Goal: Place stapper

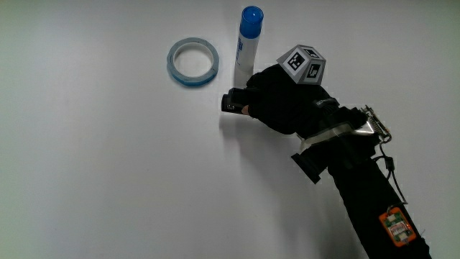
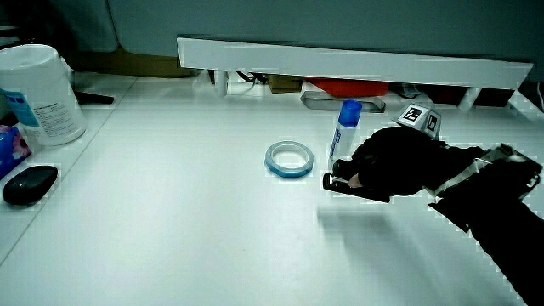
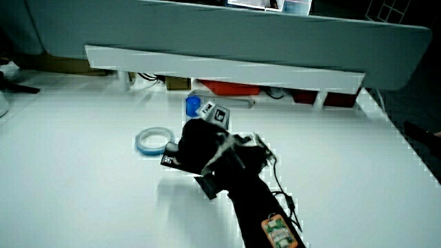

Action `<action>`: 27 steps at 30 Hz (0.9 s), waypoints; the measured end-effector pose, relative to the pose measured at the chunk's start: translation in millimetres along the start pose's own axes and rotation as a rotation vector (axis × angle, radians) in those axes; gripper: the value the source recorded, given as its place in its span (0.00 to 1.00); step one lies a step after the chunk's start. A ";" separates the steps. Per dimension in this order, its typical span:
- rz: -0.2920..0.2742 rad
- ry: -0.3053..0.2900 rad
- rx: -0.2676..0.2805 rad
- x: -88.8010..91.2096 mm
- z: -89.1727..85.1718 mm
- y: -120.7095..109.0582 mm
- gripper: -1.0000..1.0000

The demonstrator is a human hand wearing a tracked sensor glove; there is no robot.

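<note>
The main risk from here is crowding: the hand (image 1: pixel 277 101) holds the stapler (image 1: pixel 233 102) just beside the upright glue stick (image 1: pixel 246 42), which stands a little farther from the person, and a sweep of the knuckles or the cube (image 1: pixel 304 63) as the fingers let go could tip that tall, narrow tube over, perhaps onto the tape ring (image 1: pixel 192 62) lying near it. A second hazard is release from height; in a side view the stapler (image 2: pixel 344 181) seems to sit at or just above the table (image 2: pixel 187 212), though the glove's shadow makes contact hard to judge, and a drop might make it bounce or roll onto its side. The fingers are curled closed around the stapler's body, so only its dark front end pokes out from the glove. What shows is small, black and blocky, with a pale patch at the tip, lying roughly level and pointing away from the forearm (image 1: pixel 374 208). In a side view it again appears as a short dark bar (image 3: pixel 170 160) at the glove's front, near the tape ring.
</note>
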 end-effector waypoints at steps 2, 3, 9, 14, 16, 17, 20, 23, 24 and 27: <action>-0.024 0.008 -0.004 7.2 -5.3 6.1 0.50; -0.036 0.013 -0.014 10.7 -8.4 9.1 0.50; -0.094 0.036 -0.030 31.6 -21.7 21.5 0.50; -0.101 0.049 -0.036 34.3 -22.9 22.2 0.50; -0.103 0.057 -0.036 36.8 -24.9 23.6 0.50; -0.097 0.063 -0.036 35.6 -24.9 22.7 0.50; -0.100 0.064 -0.036 37.9 -26.6 23.2 0.47; -0.096 0.074 -0.035 37.4 -26.6 21.4 0.37; -0.110 0.070 -0.036 40.8 -28.2 22.7 0.33; -0.106 0.082 -0.050 42.9 -29.5 22.0 0.23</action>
